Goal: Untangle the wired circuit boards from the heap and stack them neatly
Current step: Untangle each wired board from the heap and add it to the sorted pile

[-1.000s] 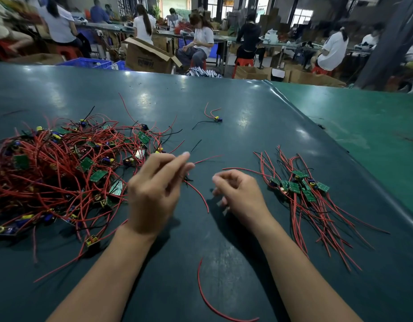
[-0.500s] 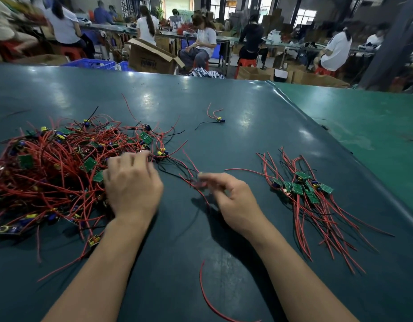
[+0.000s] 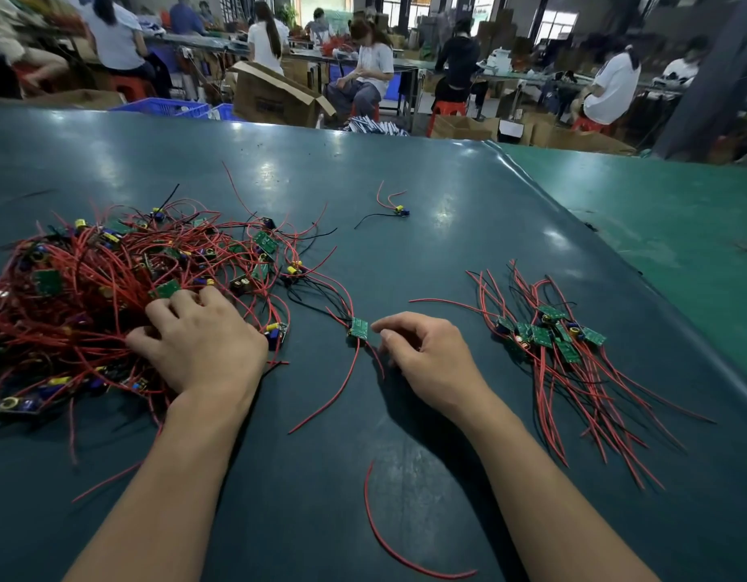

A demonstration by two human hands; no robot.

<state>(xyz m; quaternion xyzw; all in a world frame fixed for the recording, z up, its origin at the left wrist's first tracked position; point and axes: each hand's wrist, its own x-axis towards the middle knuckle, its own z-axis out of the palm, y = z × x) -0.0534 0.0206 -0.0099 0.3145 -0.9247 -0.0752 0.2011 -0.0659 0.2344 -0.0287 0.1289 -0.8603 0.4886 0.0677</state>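
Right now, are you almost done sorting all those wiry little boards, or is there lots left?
Lots left. Done: a small pile of sorted boards lies on the right, wires trailing toward me. In hand: one green board sits pulled out between the piles, my right hand at it, while my left hand presses on the heap. Left: the big tangled heap and one stray board farther back.

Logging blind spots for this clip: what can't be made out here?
- Heap: left side cut by the head view's edge; board count lost in wires.
- Left hand: fingertips buried in the heap, grip unclear.
- Right hand: contact with the single board uncertain.
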